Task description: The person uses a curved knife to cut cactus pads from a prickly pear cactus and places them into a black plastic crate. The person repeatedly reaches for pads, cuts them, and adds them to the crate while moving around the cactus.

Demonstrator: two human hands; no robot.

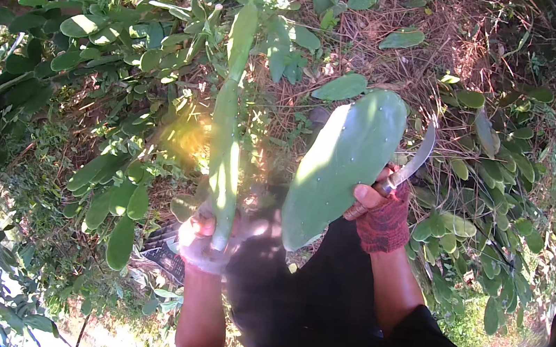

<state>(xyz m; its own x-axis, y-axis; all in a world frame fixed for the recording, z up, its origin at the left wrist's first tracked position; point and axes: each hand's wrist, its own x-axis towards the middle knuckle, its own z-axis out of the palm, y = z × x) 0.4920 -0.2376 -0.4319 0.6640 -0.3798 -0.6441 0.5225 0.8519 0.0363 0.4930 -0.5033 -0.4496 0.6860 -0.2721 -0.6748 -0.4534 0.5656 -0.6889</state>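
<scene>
A narrow cactus pad (pixel 225 145), seen edge-on, is gripped at its near end by the left hand (pixel 203 237), which is closed round it in a pale glove; the pad runs up and away toward the bush (pixel 119 47) at far left, and whether it is attached there cannot be told. To the right, a broad flat pad (pixel 346 165) is held up, its right edge pinched by the right hand (pixel 379 204) in a red knitted glove. In that same hand a knife (pixel 409 163) is clamped, the curved blade pointing up and away just beside the broad pad's right edge. The two hands are kept apart, each closed on its own pad. Dry straw (pixel 411 15) lies on the far ground, and more pads (pixel 497 160) crowd the right side. The step in hand is judged to be harvesting: one pad looks cut free, the narrow one is steadied. The next move would call for the blade to be freed from beside the broad pad and brought across to the narrow pad, well clear of the left fingers.
</scene>
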